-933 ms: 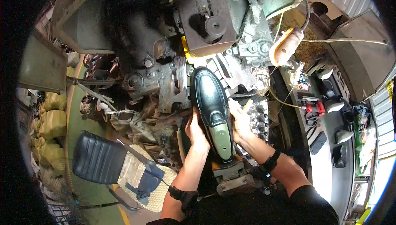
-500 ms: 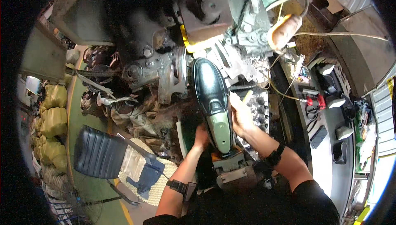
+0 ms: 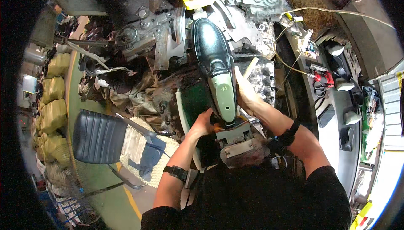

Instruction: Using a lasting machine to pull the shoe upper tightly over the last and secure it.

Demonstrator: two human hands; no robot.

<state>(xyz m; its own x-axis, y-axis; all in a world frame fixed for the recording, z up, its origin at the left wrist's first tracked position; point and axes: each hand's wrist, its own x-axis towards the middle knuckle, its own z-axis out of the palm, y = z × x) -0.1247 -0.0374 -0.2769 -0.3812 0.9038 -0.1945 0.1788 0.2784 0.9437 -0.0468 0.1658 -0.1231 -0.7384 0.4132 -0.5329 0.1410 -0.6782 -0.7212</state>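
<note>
A black leather slip-on shoe (image 3: 209, 40) sits on a green shoe last (image 3: 225, 97), toe pointing away from me. Its toe lies by the metal plates of a machine, and its heel end is above a metal support (image 3: 242, 148) close to my body. My right hand (image 3: 248, 93) is closed against the shoe's right side, thumb along the edge and the other fingers hidden beneath. Low on the left side, by the heel, my left hand (image 3: 203, 123) is curled against the shoe, its fingertips partly hidden under it. Both wrists wear black bands.
Machine arms with bolts (image 3: 145, 34) surround the toe. A black chair (image 3: 101, 136) with a woven seat cover stands left, beyond it stacked yellowish sacks (image 3: 54, 91). On the right, a bench (image 3: 330, 145) holds a red-handled tool (image 3: 324, 78), a phone (image 3: 326, 115) and several pale lasts.
The whole view has shifted, so the machine and shoe sit higher in the picture. My left hand has moved back along the shoe to its heel. My right hand stays at the right side.
</note>
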